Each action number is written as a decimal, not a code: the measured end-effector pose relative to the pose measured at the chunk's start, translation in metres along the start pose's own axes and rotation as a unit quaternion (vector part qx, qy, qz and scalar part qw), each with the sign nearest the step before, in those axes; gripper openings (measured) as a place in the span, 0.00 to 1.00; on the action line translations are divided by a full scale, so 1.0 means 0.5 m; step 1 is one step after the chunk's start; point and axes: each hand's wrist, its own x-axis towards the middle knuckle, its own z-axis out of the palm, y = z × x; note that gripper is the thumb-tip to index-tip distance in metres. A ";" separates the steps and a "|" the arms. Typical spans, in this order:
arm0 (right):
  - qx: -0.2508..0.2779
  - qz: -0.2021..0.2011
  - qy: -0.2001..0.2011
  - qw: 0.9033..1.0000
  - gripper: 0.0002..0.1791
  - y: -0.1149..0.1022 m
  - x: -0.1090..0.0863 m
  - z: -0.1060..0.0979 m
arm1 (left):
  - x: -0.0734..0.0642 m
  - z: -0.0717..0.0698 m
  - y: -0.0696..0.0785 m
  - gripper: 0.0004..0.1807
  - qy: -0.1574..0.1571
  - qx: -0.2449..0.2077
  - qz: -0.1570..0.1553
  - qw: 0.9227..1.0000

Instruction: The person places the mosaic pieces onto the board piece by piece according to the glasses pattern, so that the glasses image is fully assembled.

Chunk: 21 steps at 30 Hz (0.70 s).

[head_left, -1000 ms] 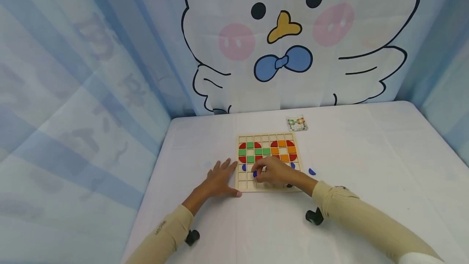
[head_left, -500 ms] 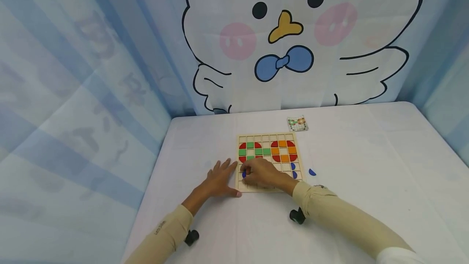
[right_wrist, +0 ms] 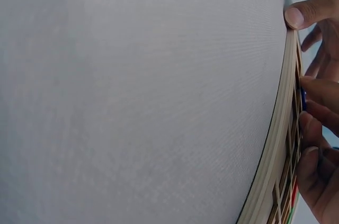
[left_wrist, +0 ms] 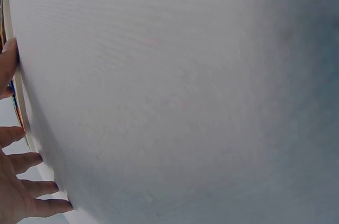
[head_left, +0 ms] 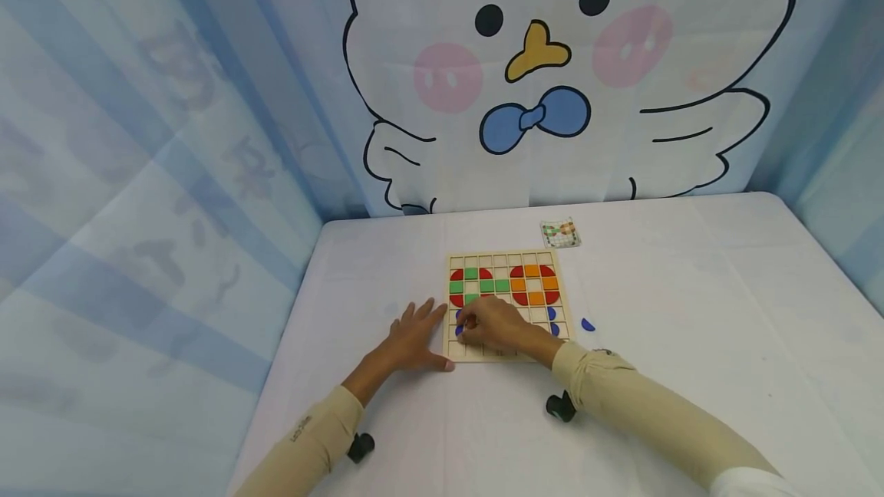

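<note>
A square wooden grid board [head_left: 507,355] lies on the white table with red, green and orange tiles in its upper rows. My left hand [head_left: 414,340] rests at its left edge, fingers spread, the thumb by the near left corner. Over the lower left of the board is my right hand [head_left: 493,324], its fingertips pinching a blue rounded tile [head_left: 459,330] at a left-column square. Part of that tile shows between the fingers in the right wrist view. Another blue tile [head_left: 459,314] sits just above it, partly covered. Two blue tiles [head_left: 552,314] sit in the right column.
A loose blue tile [head_left: 588,324] lies on the table right of the board. Behind the board is a small pattern card [head_left: 560,233]. A printed curtain [head_left: 442,159] hangs along the table's far edge. Each wrist carries a small black camera [head_left: 561,407].
My right hand has moved left across the board with the blue tile, down to the left-column square, uncovering the right-column blue tiles. The left hand has stayed in place.
</note>
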 end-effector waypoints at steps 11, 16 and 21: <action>-0.007 0.002 -0.002 1.000 0.08 0.001 0.001 0.000 | -0.004 -0.003 0.001 0.58 -0.002 0.003 0.003 1.000; -0.017 0.007 -0.007 1.000 0.11 -0.001 0.000 -0.008 | -0.004 -0.003 0.001 0.58 -0.001 0.007 0.001 1.000; -0.001 -0.008 -0.004 1.000 0.14 0.014 -0.013 -0.039 | -0.003 0.001 0.000 0.59 0.001 0.009 0.001 1.000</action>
